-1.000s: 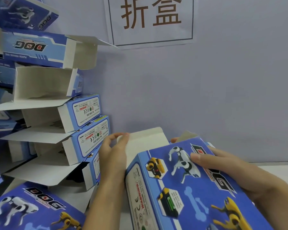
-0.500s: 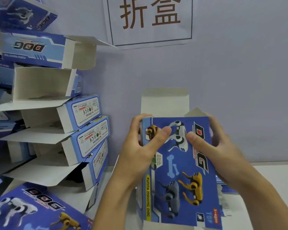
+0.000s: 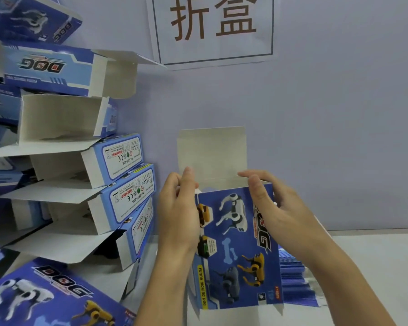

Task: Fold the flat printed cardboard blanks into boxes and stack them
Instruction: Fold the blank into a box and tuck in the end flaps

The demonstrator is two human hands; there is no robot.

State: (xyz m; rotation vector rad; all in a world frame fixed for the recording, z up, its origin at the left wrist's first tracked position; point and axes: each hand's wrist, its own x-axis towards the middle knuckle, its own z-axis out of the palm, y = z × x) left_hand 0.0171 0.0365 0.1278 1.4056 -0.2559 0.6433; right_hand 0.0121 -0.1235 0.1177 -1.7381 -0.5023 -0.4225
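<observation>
Several folded boxes (image 3: 118, 175) lie piled to the left of the left hand, lying on their sides with their end flaps hanging open, likely so they nest loosely and can be filled later; the pile leans a little and reaches above the hands. Nearer the person and below the left forearm, more printed cardboard (image 3: 45, 295) lies face up. The left hand (image 3: 178, 212) holds the left edge of the box being worked (image 3: 236, 245), fingers curled round that side with the thumb near the top corner, which steadies it upright. That box stands between the two hands, its dog print facing the person and its plain lid flap (image 3: 212, 151) sticking straight up above the fingers, so the top is not yet closed. The right hand (image 3: 276, 208) sits at the upper right corner, fingers reaching over the top edge, seemingly to press a side flap inward; whether it truly pinches the cardboard I cannot tell. Just behind the right wrist sits a pile of flat blanks (image 3: 297, 285), kept close for easy reach. Everything rests on a white table (image 3: 375, 260), against a pale lilac wall (image 3: 339, 114) bearing a paper sign (image 3: 213, 29) above the hands.
</observation>
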